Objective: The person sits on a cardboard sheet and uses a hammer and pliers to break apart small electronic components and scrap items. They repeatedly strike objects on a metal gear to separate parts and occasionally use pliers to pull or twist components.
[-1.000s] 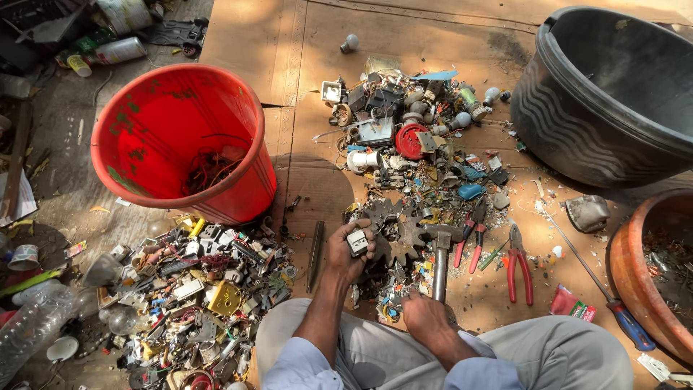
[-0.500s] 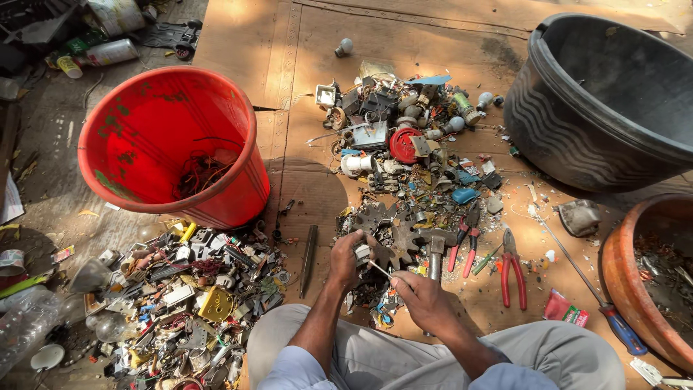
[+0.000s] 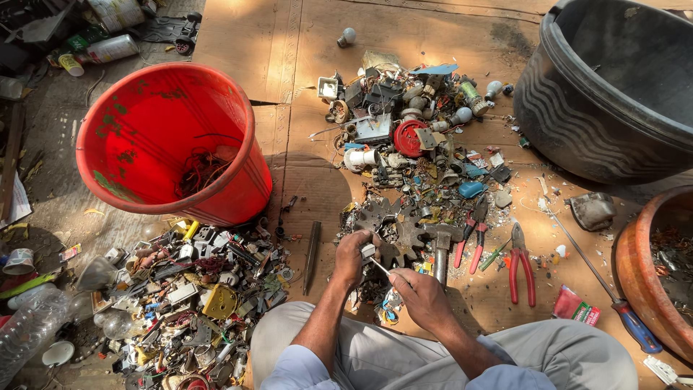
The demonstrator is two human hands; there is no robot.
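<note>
My left hand (image 3: pixel 354 258) grips a small white-and-grey scrap part (image 3: pixel 368 250) just above the cardboard floor. My right hand (image 3: pixel 420 297) pinches a thin metal tool or wire (image 3: pixel 380 266) whose tip meets that part. Both hands hover over a pile of scrap in front of my knees, beside dark gear wheels (image 3: pixel 393 222) and a hammer (image 3: pixel 441 245) lying head-up on the cardboard.
A red bucket (image 3: pixel 108 184) with tangled wires stands at left, above a heap of sorted scrap (image 3: pixel 188 303). A black tub (image 3: pixel 577 123) and a clay pot (image 3: pixel 635 274) sit at right. Red pliers (image 3: pixel 521 263), cutters (image 3: pixel 469 238), a screwdriver (image 3: pixel 635 325) and a chisel (image 3: pixel 311 247) lie nearby.
My right hand left the hammer handle and came up to the small part in my left hand, now holding a thin tool against it. The camera drifted slightly.
</note>
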